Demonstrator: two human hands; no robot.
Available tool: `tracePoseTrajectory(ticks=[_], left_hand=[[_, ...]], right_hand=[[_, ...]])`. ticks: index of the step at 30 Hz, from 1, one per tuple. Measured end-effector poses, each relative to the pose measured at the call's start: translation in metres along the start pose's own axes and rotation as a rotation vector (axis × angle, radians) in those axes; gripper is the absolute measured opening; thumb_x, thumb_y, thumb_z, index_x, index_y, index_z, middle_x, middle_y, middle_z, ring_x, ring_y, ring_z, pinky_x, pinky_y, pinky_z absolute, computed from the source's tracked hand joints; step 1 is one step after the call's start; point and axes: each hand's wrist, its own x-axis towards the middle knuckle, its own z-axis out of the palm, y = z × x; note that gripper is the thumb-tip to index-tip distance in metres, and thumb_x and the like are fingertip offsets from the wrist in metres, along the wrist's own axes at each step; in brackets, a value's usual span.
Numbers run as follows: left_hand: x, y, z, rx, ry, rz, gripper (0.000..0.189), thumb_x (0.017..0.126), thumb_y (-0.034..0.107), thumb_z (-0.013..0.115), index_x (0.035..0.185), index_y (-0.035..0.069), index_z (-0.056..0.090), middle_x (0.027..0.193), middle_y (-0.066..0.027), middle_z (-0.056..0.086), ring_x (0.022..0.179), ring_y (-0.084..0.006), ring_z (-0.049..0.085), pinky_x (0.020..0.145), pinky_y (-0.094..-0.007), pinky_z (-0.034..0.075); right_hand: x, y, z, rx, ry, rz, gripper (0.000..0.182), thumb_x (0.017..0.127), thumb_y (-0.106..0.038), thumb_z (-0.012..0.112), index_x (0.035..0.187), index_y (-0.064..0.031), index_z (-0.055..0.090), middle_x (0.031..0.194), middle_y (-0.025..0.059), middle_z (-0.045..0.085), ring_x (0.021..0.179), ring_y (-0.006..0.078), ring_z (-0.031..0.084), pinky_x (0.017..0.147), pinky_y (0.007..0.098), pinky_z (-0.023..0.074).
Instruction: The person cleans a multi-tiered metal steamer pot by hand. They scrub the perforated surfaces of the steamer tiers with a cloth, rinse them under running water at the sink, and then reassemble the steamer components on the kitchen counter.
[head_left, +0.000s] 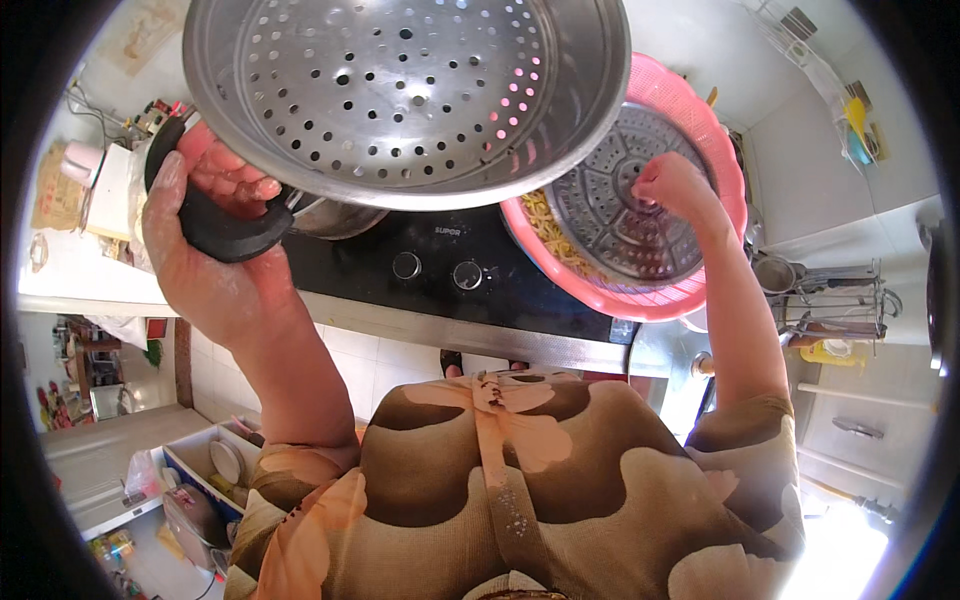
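Note:
My left hand (196, 281) grips the curved black side handle (236, 232) of a steel steamer tier (405, 75). The tier is raised over the cooktop, its round-holed bottom showing and nothing visible inside. My right hand (679, 186) pinches a perforated steel steamer plate (600, 202) near its centre; the fingers partly hide that spot. Beneath and around the plate is a pink plastic basket (726, 161). Yellow noodle-like strands (551, 232) show in the basket along the plate's left edge. Whether the plate rests on them, I cannot tell. White residue marks my left hand.
A black Supor cooktop (360, 262) with two knobs lies below. A steel pot (337, 217) is partly hidden under the tier. At the right stands a wire rack of utensils (840, 300). A white counter (90, 277) with boxes is at the left.

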Motion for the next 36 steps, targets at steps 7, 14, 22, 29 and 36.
tracePoseTrajectory(ticks=[7,14,22,29,36], left_hand=[[-0.002,0.007,-0.002,-0.034,-0.009,-0.012,0.037,0.086,0.020,0.040,0.097,-0.012,0.055,0.074,-0.0151,0.060,0.062,-0.0167,0.055,0.056,-0.0251,0.042],[-0.002,0.003,-0.008,-0.001,-0.010,0.018,0.033,0.085,0.019,0.044,0.095,-0.009,0.057,0.072,-0.0127,0.060,0.060,-0.0166,0.056,0.054,-0.0250,0.045],[-0.003,0.003,-0.005,-0.039,-0.022,0.016,0.035,0.086,0.020,0.041,0.095,-0.010,0.057,0.073,-0.0137,0.061,0.061,-0.0168,0.057,0.054,-0.0247,0.046],[-0.001,0.007,0.000,-0.008,-0.009,0.016,0.035,0.086,0.020,0.041,0.095,-0.010,0.057,0.074,-0.0138,0.061,0.062,-0.0171,0.057,0.054,-0.0241,0.044],[-0.003,0.005,-0.005,-0.014,-0.011,0.016,0.034,0.085,0.019,0.042,0.094,-0.011,0.056,0.072,-0.0136,0.060,0.059,-0.0166,0.056,0.053,-0.0242,0.045]], right_hand=[[0.021,-0.028,0.019,0.025,0.198,-0.014,0.025,0.065,-0.027,0.065,0.076,-0.0047,0.066,0.073,0.0154,0.063,0.076,0.0274,0.063,0.068,0.0364,0.0477],[-0.008,-0.024,0.019,-0.021,0.018,-0.111,0.024,0.064,-0.028,0.065,0.069,-0.0047,0.067,0.065,0.0114,0.063,0.065,0.0245,0.062,0.066,0.0343,0.0476],[-0.004,0.001,0.003,0.125,0.075,0.081,0.022,0.067,-0.022,0.066,0.069,0.0000,0.066,0.057,0.0062,0.060,0.052,0.0114,0.056,0.047,0.0253,0.0427],[0.015,-0.026,0.024,0.048,0.229,-0.082,0.025,0.068,-0.024,0.067,0.076,0.0004,0.065,0.065,0.0108,0.063,0.059,0.0166,0.061,0.054,0.0299,0.0467],[-0.004,-0.016,0.021,0.102,-0.040,-0.092,0.025,0.065,-0.029,0.068,0.068,-0.0041,0.067,0.059,0.0070,0.062,0.057,0.0201,0.060,0.060,0.0307,0.0472]])
